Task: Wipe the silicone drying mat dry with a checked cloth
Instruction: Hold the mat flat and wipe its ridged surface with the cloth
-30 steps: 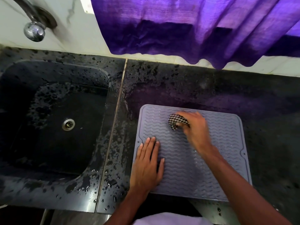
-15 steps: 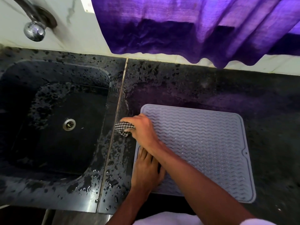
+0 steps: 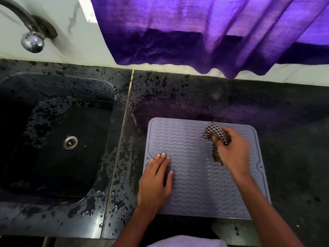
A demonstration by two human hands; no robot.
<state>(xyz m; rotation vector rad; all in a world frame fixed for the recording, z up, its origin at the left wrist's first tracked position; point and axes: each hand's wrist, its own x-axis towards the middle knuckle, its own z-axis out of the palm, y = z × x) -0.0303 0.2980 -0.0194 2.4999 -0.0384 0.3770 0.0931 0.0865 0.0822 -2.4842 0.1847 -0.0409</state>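
A grey silicone drying mat (image 3: 192,175) with wavy ridges lies flat on the dark counter, right of the sink. My left hand (image 3: 156,182) rests palm-down on the mat's near left part, fingers spread flat, holding nothing. My right hand (image 3: 233,152) is over the mat's far right area, blurred with motion, gripping a bunched black-and-white checked cloth (image 3: 216,135) that touches the mat. Part of the cloth hangs below my fingers.
A black sink (image 3: 53,136) with a metal drain (image 3: 70,142) sits to the left, its rim and the counter (image 3: 178,97) speckled with water drops. A chrome tap (image 3: 32,41) juts from the wall at top left. A purple curtain (image 3: 213,32) hangs over the counter's back edge.
My right hand swept with the cloth from the mat's middle to its far left edge, then back across to the far right. My left hand stayed pressed on the mat.
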